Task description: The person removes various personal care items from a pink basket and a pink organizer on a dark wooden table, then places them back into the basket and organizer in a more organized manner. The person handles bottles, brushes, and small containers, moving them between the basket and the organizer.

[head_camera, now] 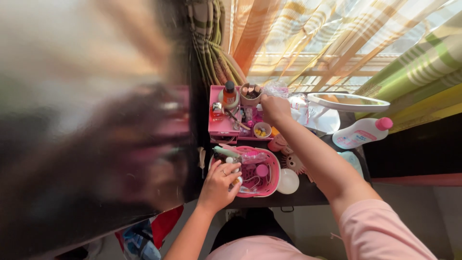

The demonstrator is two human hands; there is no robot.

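Left hand (220, 185) curled on pink basket (274, 179) rim, right hand (275, 108) closed over pink organizer (222, 126), grip contents unclear

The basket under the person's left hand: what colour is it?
Pink; the basket shows best in the head view.

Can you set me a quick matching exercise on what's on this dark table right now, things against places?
Things:
1. Pink basket
2. White bottle with pink cap
3. Pink organiser tray
4. White round disc

Places:
A. Lying on its side at the table's right end
B. Far side of the table, next to the right hand
C. Near edge, under the left hand
D. On the table just right of the basket

Pairs: 1-C, 2-A, 3-B, 4-D
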